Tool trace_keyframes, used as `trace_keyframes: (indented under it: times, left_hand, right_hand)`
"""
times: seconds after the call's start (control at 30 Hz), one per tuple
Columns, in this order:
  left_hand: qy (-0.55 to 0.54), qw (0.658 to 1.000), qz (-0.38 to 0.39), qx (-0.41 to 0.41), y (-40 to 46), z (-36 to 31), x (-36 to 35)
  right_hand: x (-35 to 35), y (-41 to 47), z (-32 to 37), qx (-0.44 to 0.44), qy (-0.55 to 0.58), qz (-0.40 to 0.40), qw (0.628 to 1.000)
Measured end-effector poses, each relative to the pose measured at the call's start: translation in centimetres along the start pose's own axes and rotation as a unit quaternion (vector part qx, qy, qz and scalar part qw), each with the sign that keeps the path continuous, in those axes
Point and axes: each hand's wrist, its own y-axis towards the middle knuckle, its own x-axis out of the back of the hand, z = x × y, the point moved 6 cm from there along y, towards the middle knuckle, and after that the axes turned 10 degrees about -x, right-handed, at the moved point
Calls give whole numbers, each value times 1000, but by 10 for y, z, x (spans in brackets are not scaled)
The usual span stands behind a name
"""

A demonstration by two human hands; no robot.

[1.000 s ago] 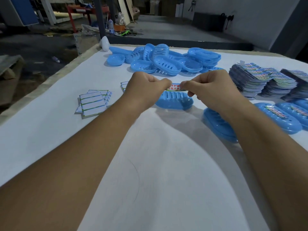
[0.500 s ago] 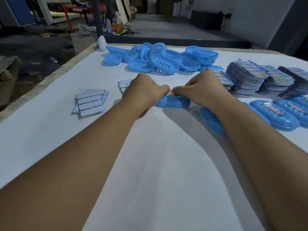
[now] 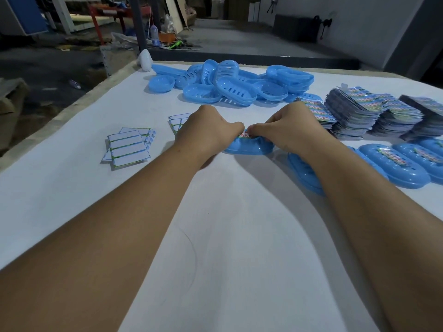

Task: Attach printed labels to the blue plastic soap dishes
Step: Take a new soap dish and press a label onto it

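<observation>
A blue soap dish [image 3: 249,147] lies on the white table in front of me, mostly covered by both hands. A printed label [image 3: 243,134] with red lettering lies on its top, only a small part showing between my thumbs. My left hand [image 3: 206,134] curls over the dish's left end and my right hand [image 3: 290,129] over its right end, thumbs meeting on the label. Whether the fingers press or pinch it is hidden.
A heap of blue dishes [image 3: 235,85] lies at the far middle. Stacks of printed label sheets [image 3: 369,113] stand at the right. Labelled dishes [image 3: 398,166] line the right side, one more dish [image 3: 304,168] under my right forearm. Peeled backing sheets [image 3: 128,147] lie at the left.
Both hands have come down with the label from above the dish onto its top, and moved closer together until the thumbs meet.
</observation>
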Motion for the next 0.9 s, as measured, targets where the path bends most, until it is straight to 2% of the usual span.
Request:
trace_keyframes:
  times: [0.27,0.7,0.9]
  left_hand:
    - [46,999,-13,-18,-3,-4,1]
    - [176,975,-78,-107,-14,-24,9]
    - [130,987,-62,-75,-10,-13,7]
  right_hand:
    - [-1,-4,4,14,-24,0,1000]
    - [4,-14,21,49,-204,-126,970]
    - [7,-10,14,26,-194,-114,974]
